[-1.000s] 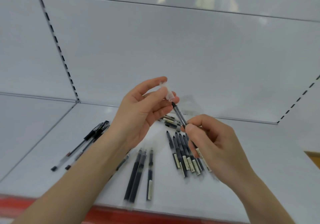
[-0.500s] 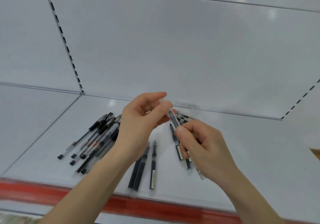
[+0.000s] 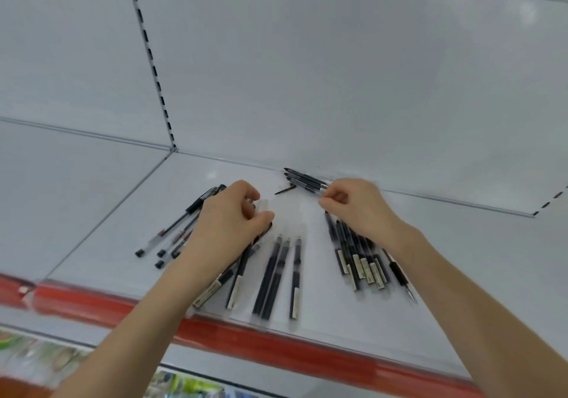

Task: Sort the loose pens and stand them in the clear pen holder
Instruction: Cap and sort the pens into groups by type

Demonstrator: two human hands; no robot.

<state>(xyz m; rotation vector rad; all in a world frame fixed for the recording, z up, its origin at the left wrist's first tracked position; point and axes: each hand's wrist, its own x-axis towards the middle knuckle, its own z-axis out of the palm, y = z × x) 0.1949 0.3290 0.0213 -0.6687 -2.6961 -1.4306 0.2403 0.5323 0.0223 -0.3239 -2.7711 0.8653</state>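
Pens [image 3: 276, 274] lie in loose fans on the shelf [image 3: 461, 259], none standing; the clear holder I cannot make out. My left hand [image 3: 233, 222] curls round a small clear cap [image 3: 262, 205]. My right hand [image 3: 353, 204] pinches at the back pens [image 3: 304, 181], grip uncertain. Risk: my forearms, crossing the fans, may roll pens over the red edge [image 3: 276, 344].

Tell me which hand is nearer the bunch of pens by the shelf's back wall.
Right. The right hand has its curled fingers at the right end of the bunch; the left hand sits further off, front left, over other pens.
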